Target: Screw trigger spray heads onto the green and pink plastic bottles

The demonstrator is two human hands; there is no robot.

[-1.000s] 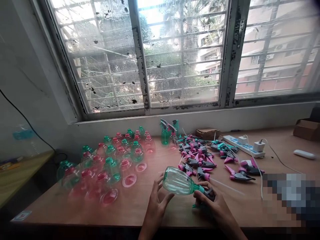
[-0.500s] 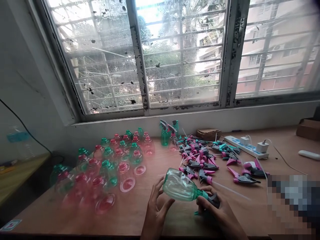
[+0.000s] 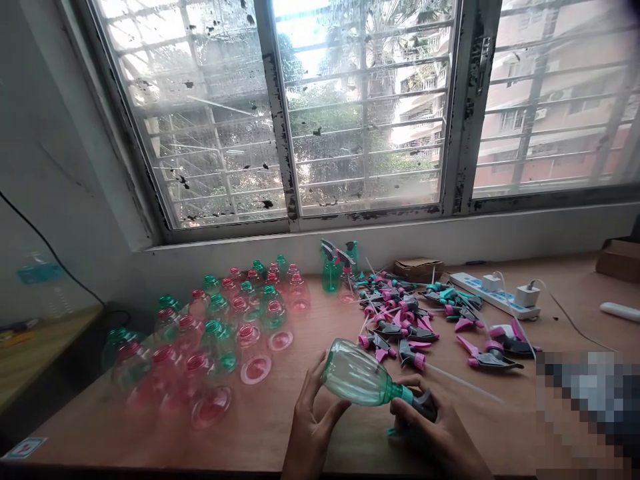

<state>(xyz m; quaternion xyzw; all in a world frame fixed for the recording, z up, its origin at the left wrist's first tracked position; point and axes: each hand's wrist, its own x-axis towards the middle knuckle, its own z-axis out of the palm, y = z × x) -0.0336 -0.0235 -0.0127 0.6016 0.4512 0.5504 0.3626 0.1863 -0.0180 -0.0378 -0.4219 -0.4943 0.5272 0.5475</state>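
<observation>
Green bottle (image 3: pixel 356 373): held above the near part of the table (image 3: pixel 260 440), tipped on its side. Long axis: from base at far left to neck at near right. At the neck end, a dark spray head (image 3: pixel 425 405), set on by way of a teal collar (image 3: pixel 405 395).

Right hand (image 3: pixel 435 423): closed around the spray head, just beside the collar. Nearer of the two to the neck joint, almost in line with the axis. Left hand (image 3: pixel 315 427): loosely curved beside the base, with thumb and fingers well apart. Contact between left fingers and base: cannot tell. Seating of the collar, full or partial: cannot tell from this angle.

Governing relation, as judged: neck and spray head toward the right hand, base toward the left, bottle body between.

Far and right of the bottle: loose spray heads (image 3: pixel 400 307) in a pile, pink and teal among dark parts. Far left: headless red and green bottles (image 3: pixel 215 333), upright in close rows. Between both groups, near the far wall: fitted spray bottles (image 3: pixel 330 273), upright. Right of the pile: white power strip (image 3: pixel 480 291).
</observation>
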